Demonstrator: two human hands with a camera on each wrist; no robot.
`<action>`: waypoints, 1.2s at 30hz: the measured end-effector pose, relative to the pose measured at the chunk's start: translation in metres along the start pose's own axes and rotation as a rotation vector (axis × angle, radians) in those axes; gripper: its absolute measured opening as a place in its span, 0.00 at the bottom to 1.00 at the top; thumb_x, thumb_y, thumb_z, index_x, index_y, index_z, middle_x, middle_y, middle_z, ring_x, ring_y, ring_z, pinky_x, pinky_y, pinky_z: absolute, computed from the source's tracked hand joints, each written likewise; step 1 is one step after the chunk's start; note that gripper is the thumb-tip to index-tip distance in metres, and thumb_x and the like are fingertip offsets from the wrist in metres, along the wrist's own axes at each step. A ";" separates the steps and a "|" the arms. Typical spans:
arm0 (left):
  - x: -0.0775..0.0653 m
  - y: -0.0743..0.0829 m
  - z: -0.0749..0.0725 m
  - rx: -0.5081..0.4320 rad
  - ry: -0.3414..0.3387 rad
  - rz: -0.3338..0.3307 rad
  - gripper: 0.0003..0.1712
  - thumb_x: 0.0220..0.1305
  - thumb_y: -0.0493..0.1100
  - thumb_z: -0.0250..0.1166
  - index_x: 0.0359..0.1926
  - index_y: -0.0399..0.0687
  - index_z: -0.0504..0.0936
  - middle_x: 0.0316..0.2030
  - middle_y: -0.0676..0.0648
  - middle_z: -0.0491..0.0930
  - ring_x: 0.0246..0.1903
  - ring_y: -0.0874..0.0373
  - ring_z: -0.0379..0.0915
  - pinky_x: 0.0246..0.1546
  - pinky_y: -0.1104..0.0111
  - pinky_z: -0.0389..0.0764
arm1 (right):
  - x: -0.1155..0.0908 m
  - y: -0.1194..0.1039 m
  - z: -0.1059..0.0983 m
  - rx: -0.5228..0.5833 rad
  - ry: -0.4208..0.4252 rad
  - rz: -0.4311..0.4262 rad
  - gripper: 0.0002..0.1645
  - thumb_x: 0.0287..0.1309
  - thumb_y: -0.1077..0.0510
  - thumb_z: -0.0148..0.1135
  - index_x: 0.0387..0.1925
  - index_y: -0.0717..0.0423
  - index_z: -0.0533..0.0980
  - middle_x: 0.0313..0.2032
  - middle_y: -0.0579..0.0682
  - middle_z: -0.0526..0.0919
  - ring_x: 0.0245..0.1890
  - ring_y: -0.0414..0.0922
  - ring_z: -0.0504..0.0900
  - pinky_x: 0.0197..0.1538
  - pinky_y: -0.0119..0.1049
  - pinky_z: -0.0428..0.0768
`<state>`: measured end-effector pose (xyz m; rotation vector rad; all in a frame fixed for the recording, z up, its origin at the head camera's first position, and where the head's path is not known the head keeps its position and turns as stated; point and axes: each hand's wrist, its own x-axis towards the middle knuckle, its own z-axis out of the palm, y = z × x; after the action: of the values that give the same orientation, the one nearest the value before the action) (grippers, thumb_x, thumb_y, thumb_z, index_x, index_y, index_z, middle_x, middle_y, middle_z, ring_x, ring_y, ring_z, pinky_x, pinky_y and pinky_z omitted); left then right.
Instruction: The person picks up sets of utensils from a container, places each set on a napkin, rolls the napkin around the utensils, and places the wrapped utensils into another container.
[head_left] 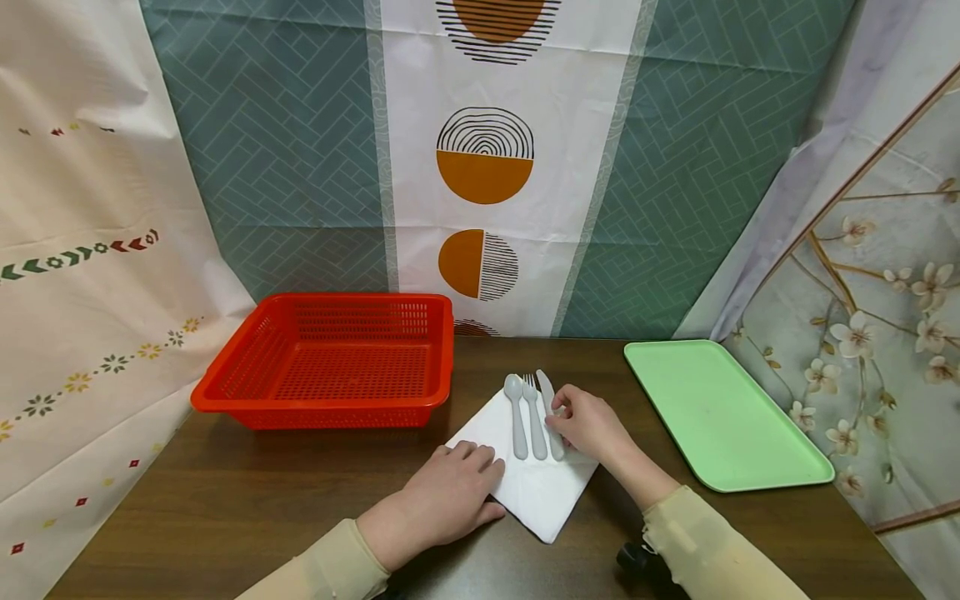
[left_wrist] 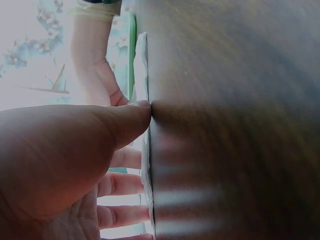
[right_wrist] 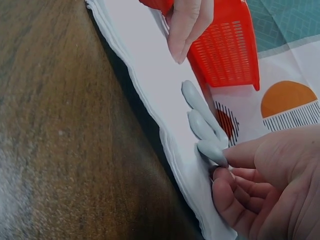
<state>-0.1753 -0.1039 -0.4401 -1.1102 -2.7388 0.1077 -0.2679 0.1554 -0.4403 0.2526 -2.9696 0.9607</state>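
Note:
A white folded napkin point(head_left: 546, 500) lies on the table, turned cornerwise. Side by side on it are a grey spoon point(head_left: 517, 425), a grey fork point(head_left: 535, 421) and a grey knife point(head_left: 546, 388), heads pointing away from me. My right hand point(head_left: 592, 427) pinches the knife at its right side; in the right wrist view the thumb and curled fingers meet at the handle end point(right_wrist: 212, 153). With fingers extended, my left hand point(head_left: 453, 498) rests on the napkin's left edge. Its thumb point(left_wrist: 130, 122) touches near the napkin's rim in the left wrist view.
Back left stands a red perforated plastic basket point(head_left: 322, 404), with nothing visible inside. A light green tray point(head_left: 727, 417) lies at the right. Patterned cloths hang behind and beside the brown wooden table point(head_left: 247, 500). A small black object point(head_left: 633, 557) is by the right sleeve.

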 end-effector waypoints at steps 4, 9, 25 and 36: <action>0.000 0.000 -0.001 -0.004 -0.007 -0.003 0.31 0.73 0.66 0.71 0.65 0.50 0.84 0.58 0.50 0.81 0.57 0.48 0.79 0.51 0.53 0.83 | 0.000 -0.001 0.002 -0.043 0.001 0.001 0.11 0.68 0.59 0.77 0.44 0.55 0.81 0.27 0.47 0.81 0.25 0.43 0.79 0.31 0.39 0.75; 0.001 0.000 -0.002 -0.009 -0.018 -0.003 0.32 0.74 0.65 0.70 0.65 0.50 0.84 0.58 0.50 0.81 0.58 0.48 0.79 0.52 0.53 0.83 | 0.001 -0.003 0.003 -0.082 -0.003 0.007 0.09 0.69 0.58 0.76 0.42 0.53 0.81 0.29 0.48 0.81 0.28 0.45 0.78 0.32 0.39 0.76; 0.001 0.001 -0.002 -0.021 -0.026 -0.002 0.32 0.74 0.65 0.71 0.66 0.50 0.84 0.60 0.49 0.81 0.58 0.48 0.79 0.53 0.53 0.83 | 0.000 -0.001 0.005 -0.100 0.000 -0.022 0.12 0.69 0.58 0.76 0.34 0.51 0.78 0.25 0.46 0.77 0.28 0.46 0.75 0.33 0.40 0.73; 0.000 0.001 0.000 -0.031 -0.033 -0.016 0.31 0.75 0.64 0.70 0.67 0.51 0.84 0.61 0.49 0.81 0.60 0.49 0.78 0.56 0.52 0.82 | 0.001 -0.002 0.004 -0.104 -0.017 -0.035 0.12 0.70 0.58 0.74 0.34 0.51 0.78 0.25 0.46 0.76 0.28 0.45 0.75 0.33 0.38 0.73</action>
<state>-0.1745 -0.1028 -0.4399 -1.1032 -2.7870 0.0828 -0.2688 0.1515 -0.4422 0.3111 -3.0083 0.8017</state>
